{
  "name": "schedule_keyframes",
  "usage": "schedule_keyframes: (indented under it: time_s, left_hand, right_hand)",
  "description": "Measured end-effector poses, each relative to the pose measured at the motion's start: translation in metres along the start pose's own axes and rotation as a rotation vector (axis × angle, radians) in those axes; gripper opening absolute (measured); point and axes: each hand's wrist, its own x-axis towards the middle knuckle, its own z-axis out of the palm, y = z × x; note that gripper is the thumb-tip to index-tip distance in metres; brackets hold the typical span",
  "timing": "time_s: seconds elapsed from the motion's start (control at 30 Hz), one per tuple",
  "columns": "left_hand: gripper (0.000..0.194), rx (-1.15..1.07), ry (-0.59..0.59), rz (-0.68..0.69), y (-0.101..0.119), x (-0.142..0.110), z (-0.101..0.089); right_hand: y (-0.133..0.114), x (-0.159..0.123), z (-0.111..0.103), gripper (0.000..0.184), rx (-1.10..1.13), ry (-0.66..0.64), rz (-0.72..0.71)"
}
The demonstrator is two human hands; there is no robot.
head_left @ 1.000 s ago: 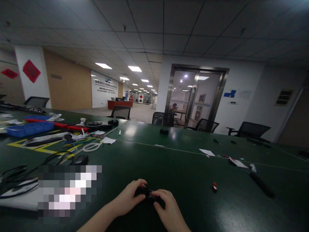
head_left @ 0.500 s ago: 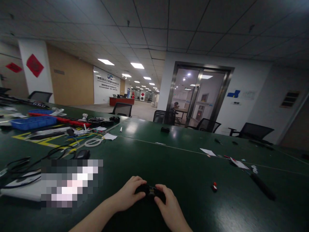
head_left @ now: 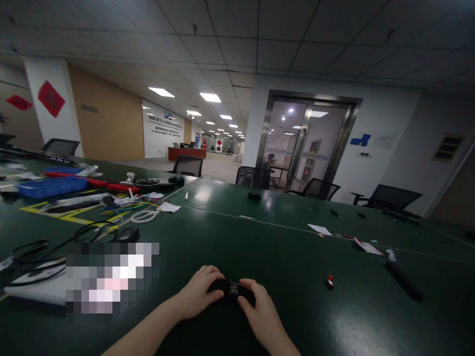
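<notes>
A small black object with a metallic-looking middle (head_left: 233, 288) lies between my two hands, low in the centre of the view. My left hand (head_left: 202, 295) grips its left end, thumb in front and fingers behind. On the other end, my right hand (head_left: 257, 305) closes with thumb and fingers in the same way. The fingers hide both ends, and the object's exact kind cannot be made out. It is held low over the dark green table (head_left: 208, 247). A small red and white item (head_left: 329, 282) rests to the right of my right hand.
On the left are blue trays (head_left: 52, 188), a coil of white cable (head_left: 144, 216), black cables and a black mouse-like item (head_left: 128, 235). A black-handled tool (head_left: 403, 281) and papers (head_left: 319, 229) lie to the right. Chairs (head_left: 187, 166) line the far edge.
The black object is turned slightly, so its metallic middle shows more clearly between my hands. Both hands keep their grip. The view has shifted a little.
</notes>
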Motion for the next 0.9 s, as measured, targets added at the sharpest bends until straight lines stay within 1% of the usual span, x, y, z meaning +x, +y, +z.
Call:
schedule_keyframes:
  time_s: [0.23, 0.53, 0.77, 0.9]
  left_hand:
    - [0.031, -0.005, -0.002, 0.000, -0.0035, 0.0007, 0.0014]
    - [0.032, -0.012, -0.020, -0.015, 0.0015, -0.0005, -0.0018]
    - [0.032, -0.023, -0.030, -0.031, 0.0009, -0.0007, -0.0026]
    - [0.032, 0.009, -0.020, -0.010, -0.0012, 0.0005, -0.0004]
  right_hand:
    - [0.0003, -0.0012, -0.0007, 0.036, 0.026, 0.006, 0.047]
    - [0.0027, 0.0006, -0.0005, 0.035, 0.017, -0.016, 0.041]
    - [-0.0007, -0.0016, -0.0019, 0.035, 0.013, -0.019, 0.040]
    - [0.0004, -0.0005, -0.0011, 0.034, 0.006, 0.001, 0.031]
